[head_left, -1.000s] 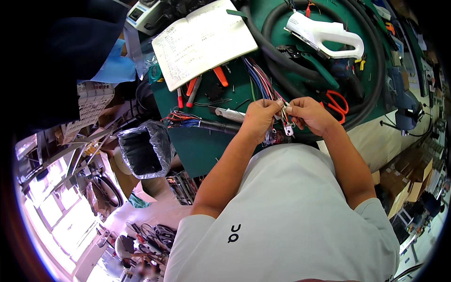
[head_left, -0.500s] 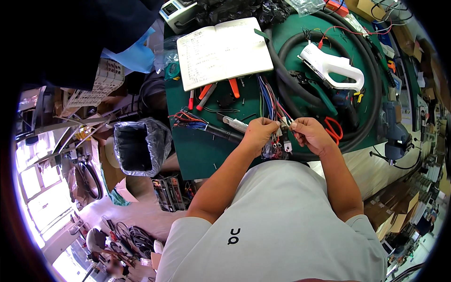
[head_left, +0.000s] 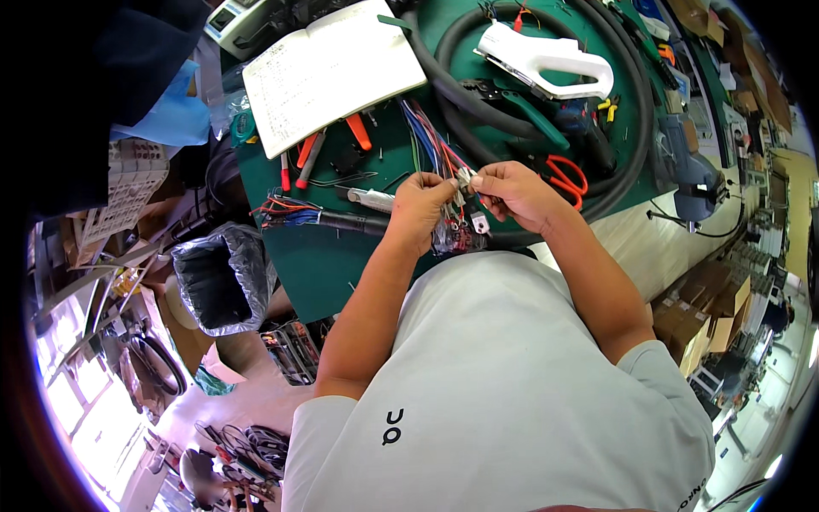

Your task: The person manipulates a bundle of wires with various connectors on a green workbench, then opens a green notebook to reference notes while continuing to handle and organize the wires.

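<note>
A bundle of thin coloured wires (head_left: 426, 136) comes from under the notebook down to my hands at the bench's near edge. My left hand (head_left: 420, 209) is closed, thumb and fingertips pinching wires of this bundle. Close beside it, my right hand (head_left: 520, 194) pinches a wire by a small pale piece (head_left: 465, 177) between the fingertips; its exact kind is too small to make out. Beneath the hands hang wire ends with metal lugs and a white connector piece (head_left: 480, 223). A thick black cable (head_left: 354, 222) with fanned wire ends lies left of my left hand.
An open notebook (head_left: 337, 72) lies beyond the hands on the green bench mat (head_left: 299, 256). Coiled heavy black cable (head_left: 636, 136) surrounds a white handheld tool (head_left: 546, 60), green-handled pliers (head_left: 536, 119) and red-handled scissors (head_left: 567, 181). A lined bin (head_left: 256, 277) stands left.
My view has shifted, so the bench appears farther left and up. My fingertips have come closer together at the wires, both hands still pinching.
</note>
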Demonstrator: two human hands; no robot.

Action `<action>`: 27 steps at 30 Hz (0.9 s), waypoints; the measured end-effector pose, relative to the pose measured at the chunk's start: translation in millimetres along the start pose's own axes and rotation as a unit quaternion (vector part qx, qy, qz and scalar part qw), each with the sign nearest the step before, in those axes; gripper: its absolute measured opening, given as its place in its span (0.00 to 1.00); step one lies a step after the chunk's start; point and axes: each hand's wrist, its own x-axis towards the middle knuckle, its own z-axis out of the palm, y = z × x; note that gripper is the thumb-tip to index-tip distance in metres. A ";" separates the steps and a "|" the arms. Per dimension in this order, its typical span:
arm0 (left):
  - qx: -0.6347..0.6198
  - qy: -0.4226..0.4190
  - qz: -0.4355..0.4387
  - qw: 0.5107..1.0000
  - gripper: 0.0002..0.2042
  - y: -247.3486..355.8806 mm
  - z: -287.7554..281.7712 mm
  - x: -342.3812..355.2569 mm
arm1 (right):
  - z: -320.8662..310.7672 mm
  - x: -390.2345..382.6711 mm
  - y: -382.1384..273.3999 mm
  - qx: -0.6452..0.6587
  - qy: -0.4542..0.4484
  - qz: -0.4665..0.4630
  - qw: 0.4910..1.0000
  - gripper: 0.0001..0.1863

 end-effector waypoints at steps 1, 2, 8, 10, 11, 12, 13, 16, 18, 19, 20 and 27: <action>0.017 0.000 -0.005 1.000 0.10 2.1 0.8 -0.4 | 0.9 -0.1 0.3 0.000 0.001 0.000 1.000 0.12; 0.007 -0.010 -0.014 1.000 0.10 4.8 1.8 -2.6 | 1.6 -0.7 0.6 0.000 0.002 0.000 1.000 0.12; -0.031 -0.058 -0.037 0.997 0.12 15.4 1.3 -5.7 | 6.4 -0.9 1.4 -0.010 -0.007 -0.005 1.000 0.12; -0.022 -0.068 -0.040 0.997 0.12 13.2 -1.0 -2.8 | 9.2 -1.3 0.6 -0.020 -0.007 -0.002 1.000 0.12; -0.018 -0.073 -0.041 0.996 0.12 12.5 -2.0 -1.9 | 9.9 -1.3 0.3 -0.018 -0.009 -0.004 1.000 0.12; -0.018 -0.072 -0.042 0.996 0.12 13.4 -1.4 -2.4 | 10.0 -1.3 0.7 -0.016 -0.009 -0.006 1.000 0.11; -0.018 -0.071 -0.044 0.996 0.12 15.5 -0.3 -4.1 | 9.7 -1.2 1.3 -0.014 -0.010 -0.008 1.000 0.11; -0.025 -0.074 -0.034 0.996 0.11 12.1 -5.4 -4.2 | 2.4 -0.3 3.9 -0.019 0.000 -0.022 1.000 0.11; -0.031 -0.076 -0.028 0.996 0.09 11.8 -12.0 -4.8 | -0.4 -3.7 0.4 -0.016 0.017 -0.019 1.000 0.12; -0.035 -0.076 -0.028 0.996 0.08 13.2 -15.9 -5.8 | -2.1 -5.1 -1.0 -0.014 0.026 -0.018 0.999 0.12; -0.038 -0.075 -0.028 0.996 0.08 14.6 -19.4 -6.7 | -5.2 -4.7 -1.3 -0.018 0.034 -0.018 0.999 0.13; -0.052 -0.054 -0.033 0.997 0.07 24.9 -31.9 -11.1 | -16.5 -4.8 -5.9 0.012 0.079 -0.048 0.996 0.13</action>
